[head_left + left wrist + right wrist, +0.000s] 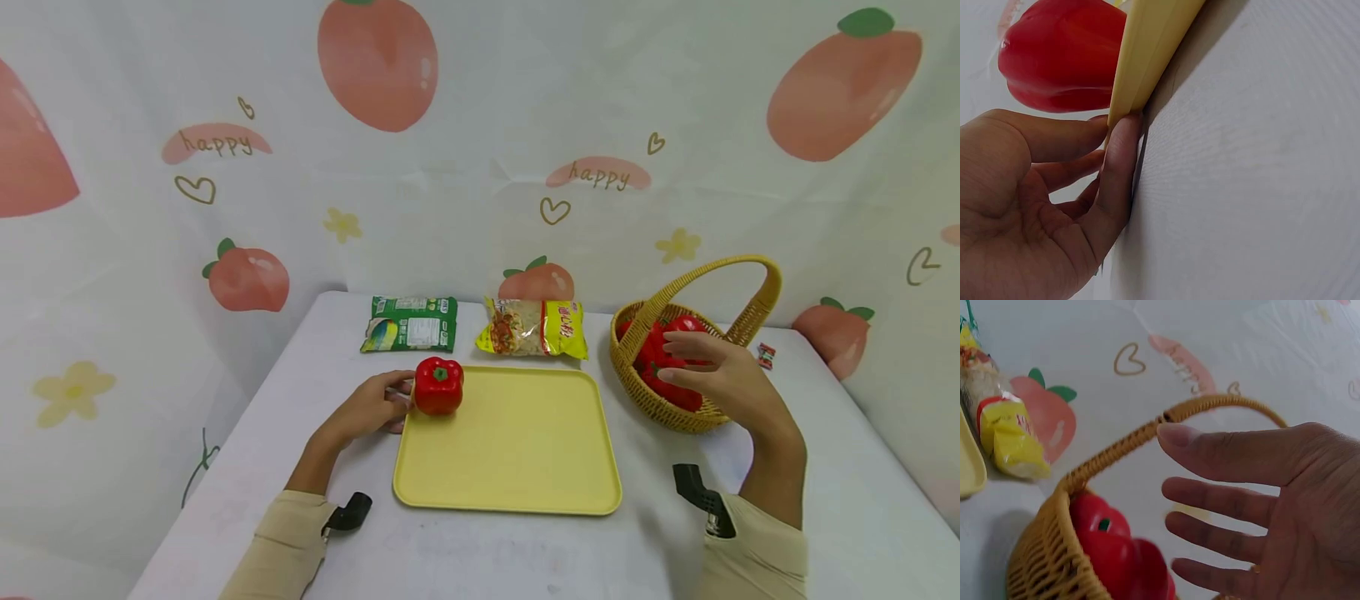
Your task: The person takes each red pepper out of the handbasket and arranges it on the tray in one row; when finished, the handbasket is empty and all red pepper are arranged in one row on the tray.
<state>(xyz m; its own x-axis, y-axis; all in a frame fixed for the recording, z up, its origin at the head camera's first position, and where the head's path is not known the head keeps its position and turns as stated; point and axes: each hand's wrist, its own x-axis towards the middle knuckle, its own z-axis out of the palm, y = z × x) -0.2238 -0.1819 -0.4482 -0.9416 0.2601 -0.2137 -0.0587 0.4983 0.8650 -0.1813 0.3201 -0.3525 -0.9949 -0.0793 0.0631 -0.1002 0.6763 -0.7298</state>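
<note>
A red bell pepper [438, 387] sits upright in the upper left corner of a yellow tray [517, 450]. My left hand [373, 406] is at the tray's left edge; in the left wrist view its thumb and a finger pinch the rim [1141, 56] beside the pepper. On the right, my right hand [723, 375] hovers by a wicker basket [660, 410] with its fingers extended and nothing in them. Several red peppers [1116, 550] lie in the basket under its arched handle [1116, 453]; part of them is hidden behind the hand.
Behind the tray lie a green packet [412, 323] and a yellow-and-clear bag [532, 327] of food. A small red wrapped piece [766, 356] lies right of the basket. A fruit-printed cloth [450, 183] hangs behind the white table [465, 554].
</note>
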